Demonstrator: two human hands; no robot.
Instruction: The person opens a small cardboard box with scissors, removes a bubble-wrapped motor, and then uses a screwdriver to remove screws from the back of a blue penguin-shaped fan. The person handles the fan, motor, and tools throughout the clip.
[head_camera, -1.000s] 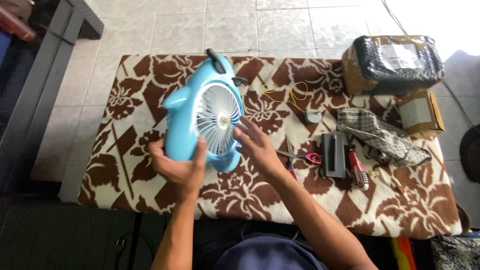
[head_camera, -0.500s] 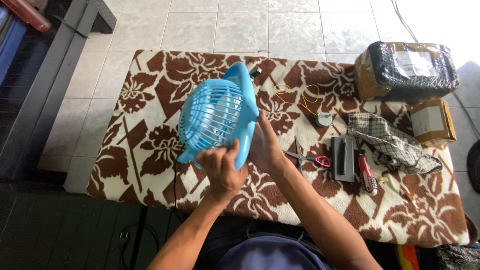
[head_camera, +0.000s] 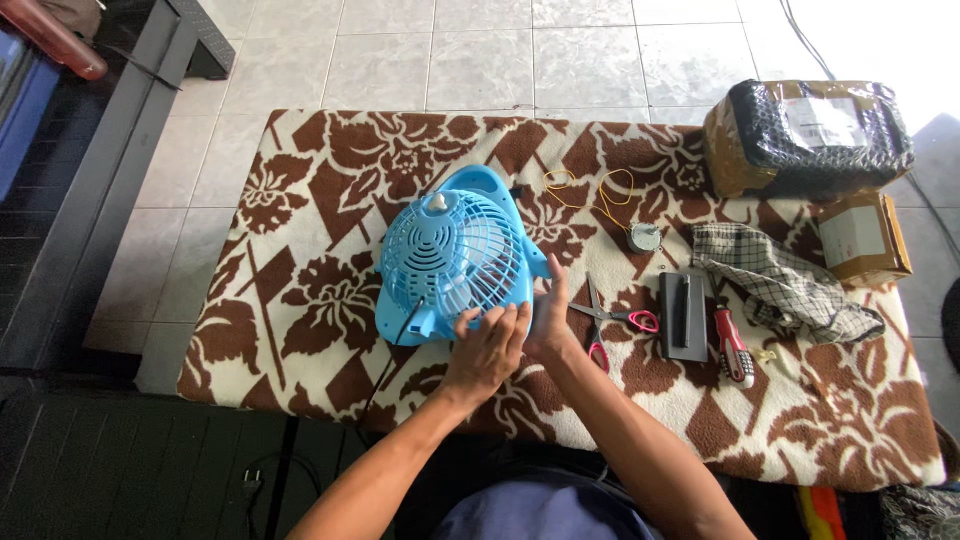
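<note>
Blue fan (head_camera: 452, 262) is lying on the brown-and-cream floral cloth (head_camera: 300, 290), left of centre, round grille side facing up toward the camera. A dark cord is trailing from its lower edge down off the cloth.

Left hand (head_camera: 487, 350) is pressing on the fan's lower right rim, fingers spread over the grille edge, curled onto the casing but not fully closed round it. Right hand (head_camera: 550, 318) is resting just beside it, palm against the fan's right side, fingers pointing up. Both hands are close together, touching or nearly touching each other; cannot tell how firm either grip is.

Handling judgement: fan is looking light, hollow plastic, stiff overall, but the thin grille bars probably flex and could snap under pressure. Smooth shell, likely a bit slippery. Better hold is the solid outer rim or the base at the top, not the grille bars.

To the right: scissors (head_camera: 603, 322) with red handles near the right hand, dark rectangular block (head_camera: 682, 315), red-handled screwdriver (head_camera: 733, 345), checked rag (head_camera: 775, 288), small round motor (head_camera: 643, 237) with yellow wires, small cardboard box (head_camera: 862, 236), wrapped parcel (head_camera: 808, 136) at far corner. Tile floor (head_camera: 480, 50) beyond.
</note>
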